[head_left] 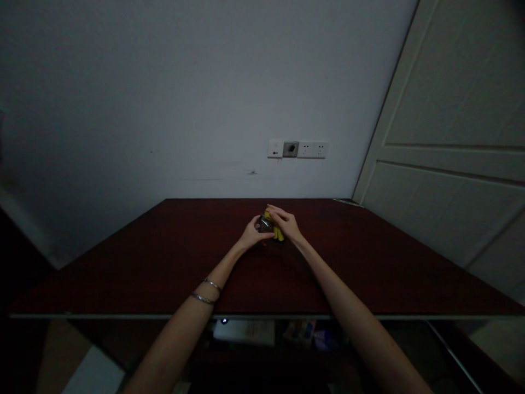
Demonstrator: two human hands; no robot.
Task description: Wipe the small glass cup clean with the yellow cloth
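Both my arms reach out over a dark red-brown table (164, 257). My left hand (252, 232) is closed round a small dark shiny object (263, 223) near the table's middle. My right hand (286, 223) is closed on a yellow cloth-like thing (279, 234) pressed against that object. The two hands touch each other over it. The object is too small and dim to name. Two thin metal bangles (207, 291) sit on my left forearm.
A white wall with a row of power sockets (298, 149) stands behind the table. A pale panelled door (447, 148) is at the right. Under the table's near edge lie a white box (244, 331) and some small packets (301, 330).
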